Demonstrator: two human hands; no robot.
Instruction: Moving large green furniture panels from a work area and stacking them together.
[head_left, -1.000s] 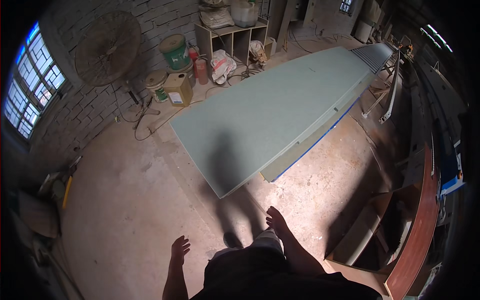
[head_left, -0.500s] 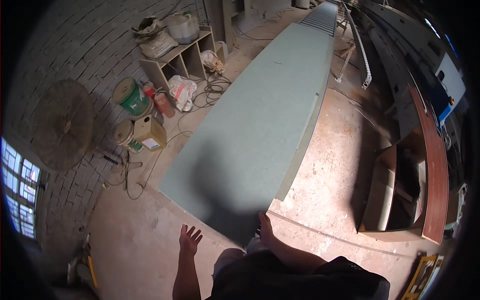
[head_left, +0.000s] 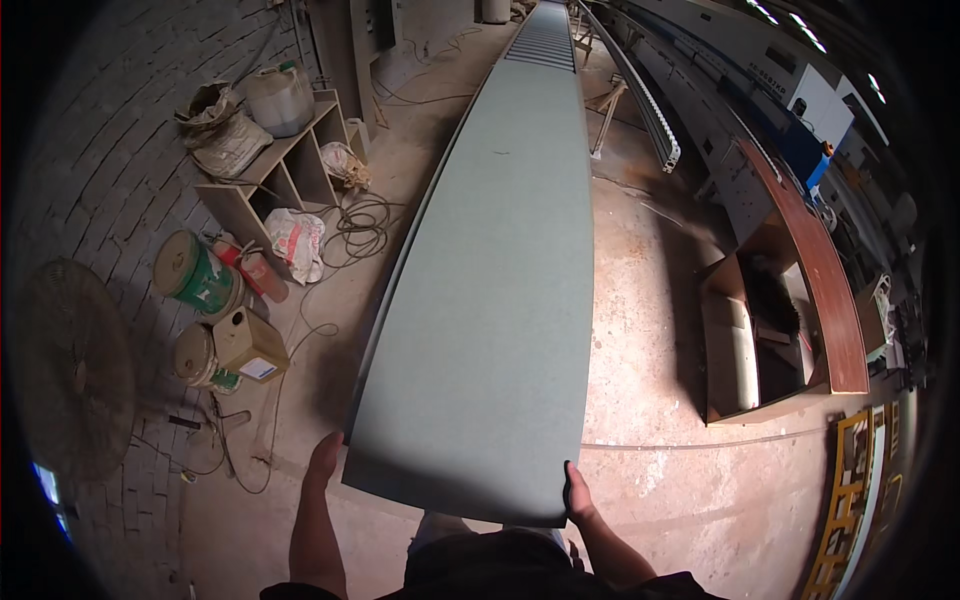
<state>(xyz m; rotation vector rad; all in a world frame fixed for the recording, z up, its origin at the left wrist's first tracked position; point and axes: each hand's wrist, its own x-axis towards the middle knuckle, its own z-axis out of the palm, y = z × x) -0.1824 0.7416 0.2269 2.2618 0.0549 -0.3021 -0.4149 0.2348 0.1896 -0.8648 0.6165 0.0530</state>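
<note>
A long grey-green sheet [head_left: 480,290] stretches away from my body, its near end bowed and raised in front of me. At its near left corner is my left hand [head_left: 324,458], thumb up along the side edge and the other fingers mostly out of sight. My right hand [head_left: 578,496] grips the near right corner, with the thumb at the edge and the fingers tucked beneath. Along the sheet's left side a darker edge shows below it. Slatted rollers [head_left: 543,45] lie at the far end.
On the left stand a green bucket [head_left: 205,275], a tan jerrycan [head_left: 250,345], red fire extinguishers [head_left: 262,275], a shelf unit [head_left: 285,185], a coiled cable [head_left: 355,230] and a round fan [head_left: 75,370]. To the right are an open wooden cabinet [head_left: 825,290] and a yellow frame [head_left: 845,490].
Both hands have come to the sheet's near corners, from spread fingers on the left. The near end has risen, and the sheet now lies straighter ahead of me as the view turned left.
</note>
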